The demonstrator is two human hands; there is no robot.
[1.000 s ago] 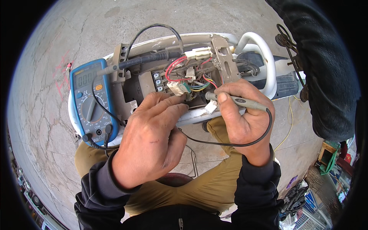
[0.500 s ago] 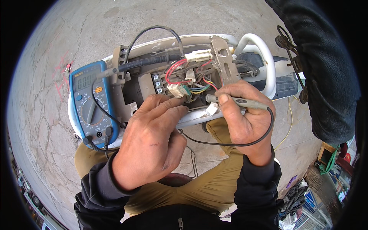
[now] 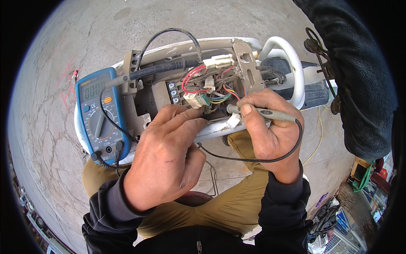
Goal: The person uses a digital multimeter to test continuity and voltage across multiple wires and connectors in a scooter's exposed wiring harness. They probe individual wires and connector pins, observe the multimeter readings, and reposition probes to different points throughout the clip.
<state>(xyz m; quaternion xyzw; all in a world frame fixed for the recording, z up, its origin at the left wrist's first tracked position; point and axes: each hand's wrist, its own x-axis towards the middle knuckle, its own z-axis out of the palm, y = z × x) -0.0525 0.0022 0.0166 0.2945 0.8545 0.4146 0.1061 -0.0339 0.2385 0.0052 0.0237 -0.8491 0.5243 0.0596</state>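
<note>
My right hand [image 3: 270, 142] grips a grey test probe [image 3: 266, 113], its tip down among wires in the open vehicle housing [image 3: 154, 97]. My left hand [image 3: 163, 158] has bent fingers at the housing's near edge, fingertips just below a white connector [image 3: 194, 100]; what they hold is hidden. Red, yellow, blue and dark wires [image 3: 222, 95] bunch beside a screw terminal block [image 3: 172, 92]. A blue multimeter [image 3: 102, 122] rests at the housing's left end. The other probe [image 3: 156, 69] lies crosswise above the terminals, its lead looping up behind it.
A white tube loop [image 3: 296, 80] rises at the housing's right. A large black padded part [image 3: 359, 93] with springs hangs at the upper right. Grey concrete floor [image 3: 118, 21] surrounds the vehicle. Mixed clutter [image 3: 338, 224] sits at the lower right, below my khaki-covered legs [image 3: 224, 207] to one side.
</note>
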